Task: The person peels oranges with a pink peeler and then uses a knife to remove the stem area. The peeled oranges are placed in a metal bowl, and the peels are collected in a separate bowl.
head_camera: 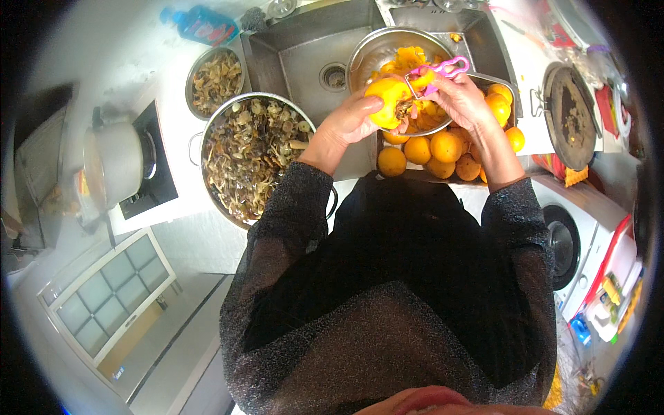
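Observation:
My left hand [351, 118] grips an orange fruit [383, 104], apparently a persimmon, with a dark, ragged calyx end turned right. In my right hand [459, 99] is a peeler with a pink looped handle [456, 63]; its metal blade frame lies against the fruit. A strip of orange peel shows beside the blade. Both hands are above a stainless steel bowl [358, 47], which holds orange peelings [410, 55]. Below and right of the bowl, several whole orange fruits [445, 147] sit in a metal tray. My fingers partly hide the fruit's underside.
A double steel sink [306, 57] lies behind the bowl. At left stand a large pot of wet brown slices [249, 155], perhaps mushrooms, and a smaller bowl of similar pieces [217, 83]. A lidded pot [116, 158] is by the cooktop [155, 181]. A round dark griddle [570, 116] lies right.

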The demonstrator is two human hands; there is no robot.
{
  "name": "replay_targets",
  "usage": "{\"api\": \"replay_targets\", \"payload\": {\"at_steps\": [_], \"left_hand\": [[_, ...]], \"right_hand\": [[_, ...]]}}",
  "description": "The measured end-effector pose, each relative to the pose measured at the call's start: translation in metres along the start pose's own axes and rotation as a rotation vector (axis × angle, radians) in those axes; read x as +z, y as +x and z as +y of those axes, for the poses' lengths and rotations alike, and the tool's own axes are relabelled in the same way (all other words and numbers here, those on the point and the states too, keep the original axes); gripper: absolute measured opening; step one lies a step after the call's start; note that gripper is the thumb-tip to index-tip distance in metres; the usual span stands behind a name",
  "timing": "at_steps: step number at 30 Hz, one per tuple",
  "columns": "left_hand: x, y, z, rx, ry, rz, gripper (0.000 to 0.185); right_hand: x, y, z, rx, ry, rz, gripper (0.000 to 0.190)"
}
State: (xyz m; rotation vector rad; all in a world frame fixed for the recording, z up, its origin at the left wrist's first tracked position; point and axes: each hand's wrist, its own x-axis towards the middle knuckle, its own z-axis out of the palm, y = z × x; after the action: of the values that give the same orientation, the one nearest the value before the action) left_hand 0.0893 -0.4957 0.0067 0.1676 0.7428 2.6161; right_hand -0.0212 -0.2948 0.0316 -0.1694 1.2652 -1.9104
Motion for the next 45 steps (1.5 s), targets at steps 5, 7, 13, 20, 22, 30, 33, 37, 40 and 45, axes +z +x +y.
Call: {"api": "replay_targets", "payload": {"at_steps": [5, 7, 13, 20, 22, 30, 33, 37, 40, 45], "left_hand": [[0.008, -0.003, -0.001, 0.071, 0.175, 0.126, 0.063], [0.010, -0.007, 0.006, -0.010, 0.276, 0.170, 0.063], [0.015, -0.002, 0.014, 0.050, 0.391, 0.200, 0.070], [0.017, 0.001, 0.016, 0.074, 0.687, 0.237, 0.067], [0.018, 0.002, 0.016, 0.064, 0.833, 0.253, 0.069], [0.025, 0.006, 0.009, 0.072, 1.092, 0.401, 0.071], [0.028, 0.008, 0.008, 0.054, 1.210, 0.445, 0.070], [0.030, 0.006, 0.010, 0.065, 1.288, 0.437, 0.066], [0.029, 0.004, 0.009, 0.064, 1.287, 0.446, 0.065], [0.023, 0.000, 0.008, 0.090, 1.051, 0.379, 0.062]], "right_hand": [[-0.009, 0.004, 0.000, 0.013, 0.043, -0.013, 0.026], [-0.014, 0.004, -0.006, -0.067, 0.067, -0.090, 0.024], [-0.016, 0.010, -0.014, -0.464, -1.248, 0.179, 0.028], [-0.002, -0.003, -0.015, -0.149, -0.491, 0.058, 0.030], [0.004, -0.004, -0.016, -0.128, -0.427, 0.009, 0.030], [0.022, -0.006, -0.008, -0.188, -0.489, -0.089, 0.027], [0.025, -0.005, -0.004, -0.199, -0.539, -0.088, 0.026], [0.019, -0.004, -0.009, -0.108, -0.515, -0.078, 0.028], [0.013, -0.004, -0.010, -0.021, -0.438, -0.050, 0.029], [0.004, 0.000, -0.005, 0.057, -0.236, -0.047, 0.027]]}}
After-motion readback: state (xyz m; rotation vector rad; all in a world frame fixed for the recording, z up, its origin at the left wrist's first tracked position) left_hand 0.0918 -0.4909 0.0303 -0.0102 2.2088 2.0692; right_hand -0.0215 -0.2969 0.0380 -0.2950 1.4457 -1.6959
